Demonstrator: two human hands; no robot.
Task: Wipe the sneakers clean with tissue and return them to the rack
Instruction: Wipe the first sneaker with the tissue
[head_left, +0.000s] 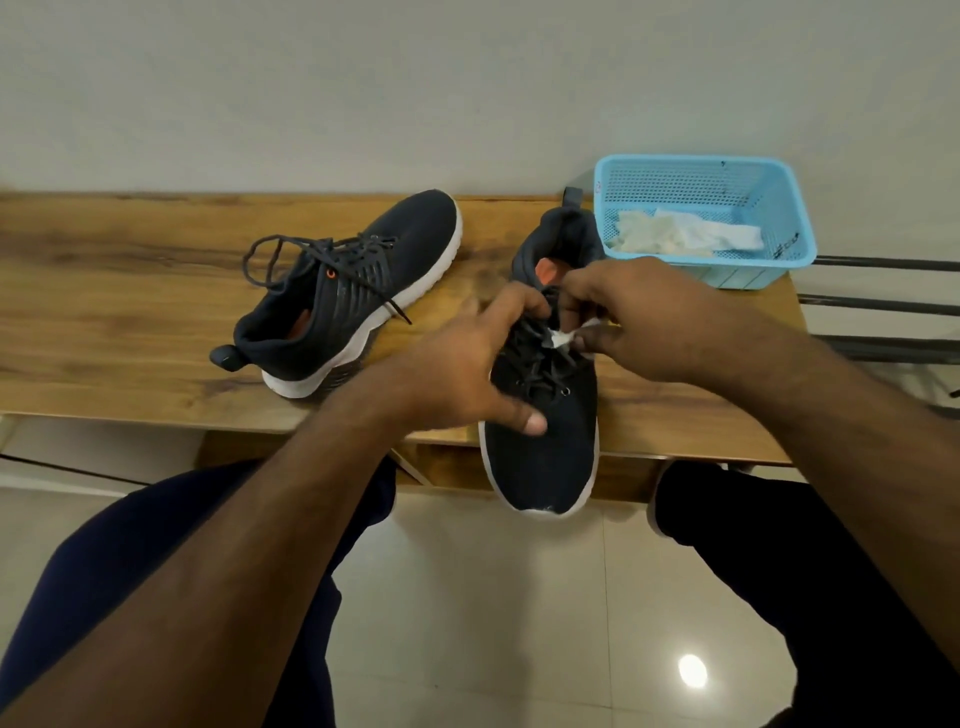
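Observation:
Two dark navy sneakers with white soles are on a wooden bench. The left sneaker (343, 296) lies tilted on the bench top with its laces loose. The right sneaker (545, 452) points toward me, its toe hanging over the bench's front edge. My left hand (467, 364) grips this sneaker across the laces, thumb on the toe side. My right hand (634, 317) pinches a small piece of white tissue (563, 338) against the laces near the tongue.
A light blue plastic basket (779, 218) with crumpled tissues stands at the bench's (130, 291) right end against the wall. Dark metal rack bars (883, 301) run off to the right. My knees and a glossy tiled floor are below.

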